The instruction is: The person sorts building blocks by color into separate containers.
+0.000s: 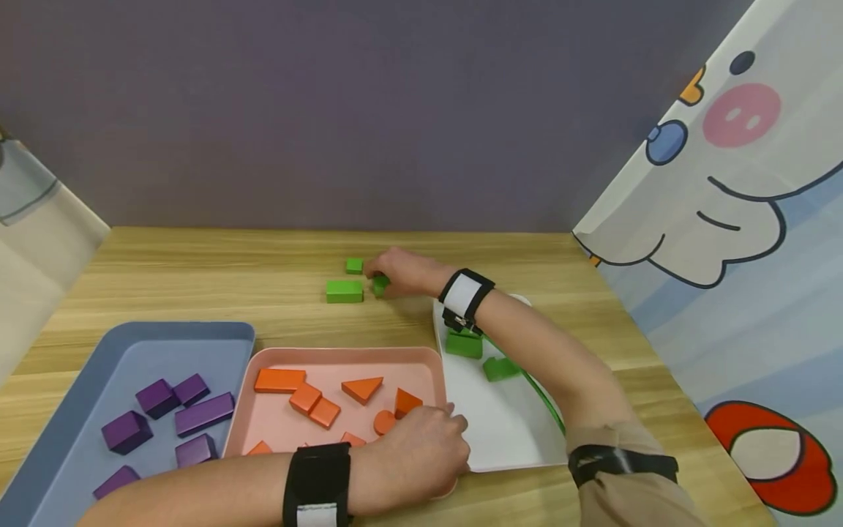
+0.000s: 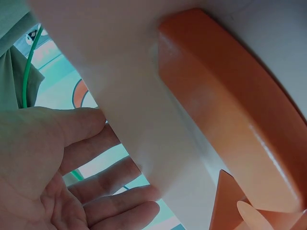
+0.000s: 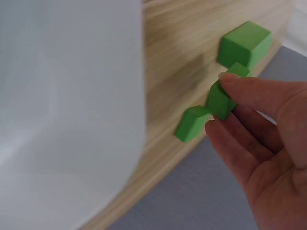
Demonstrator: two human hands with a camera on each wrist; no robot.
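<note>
My right hand [image 1: 411, 272] pinches a small green block [image 3: 220, 99] between thumb and fingers at the back of the table. Close beside it are a small green block [image 1: 354, 266] and a larger rectangular green block [image 1: 344, 292]. My left hand [image 1: 415, 450] rests at the right rim of the pink tray [image 1: 356, 353], fingers loosely bent and holding nothing. In the left wrist view its fingertips [image 2: 148, 192] meet the tray's edge. Orange blocks [image 1: 279, 380] of several shapes lie in that tray; my left forearm hides some.
The white tray [image 1: 507, 446] to the right holds green blocks [image 1: 464, 345], partly under my right forearm. A thin green cord [image 1: 543, 399] runs along that arm. At left, a blue tray [image 1: 145, 333] holds several purple blocks [image 1: 127, 432]. A grey wall [image 1: 329, 117] stands behind the table.
</note>
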